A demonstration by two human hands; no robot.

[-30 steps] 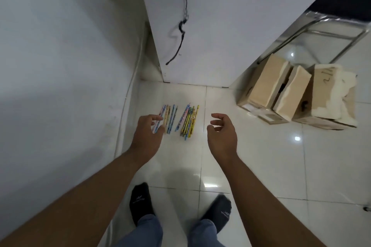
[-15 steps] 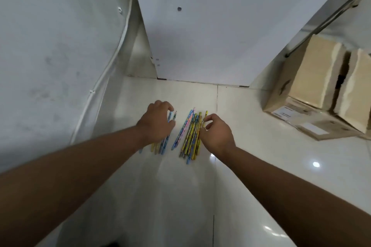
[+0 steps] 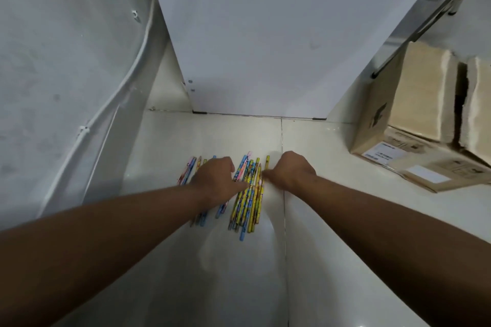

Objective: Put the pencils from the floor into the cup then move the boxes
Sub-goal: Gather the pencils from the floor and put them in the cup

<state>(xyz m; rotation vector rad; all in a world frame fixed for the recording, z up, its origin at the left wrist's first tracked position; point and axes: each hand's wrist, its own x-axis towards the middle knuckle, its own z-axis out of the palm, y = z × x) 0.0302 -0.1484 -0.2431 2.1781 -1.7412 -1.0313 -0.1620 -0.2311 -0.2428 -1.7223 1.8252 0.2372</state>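
White tiled floor point(image 3: 345, 220), grey wall point(image 3: 66, 48) to the left, white panel point(image 3: 265, 48) ahead.

- Item one: pencils point(image 3: 247, 202), two loose bunches lying on the tiles, none lifted.
- Item two: left hand point(image 3: 215, 178), knuckles up over the left bunch, thumb reaching to the right bunch.
- Item three: right hand point(image 3: 291, 171), thumb against the outermost pencil, fingers tucked under.
- We cannot tell whether either hand has closed on anything.
- Item four: boxes point(image 3: 419, 103), at the right, well apart from both hands.
- Cup: not in view.

We judge the step as gathering. Next, both bunches need sweeping together into one grasp.
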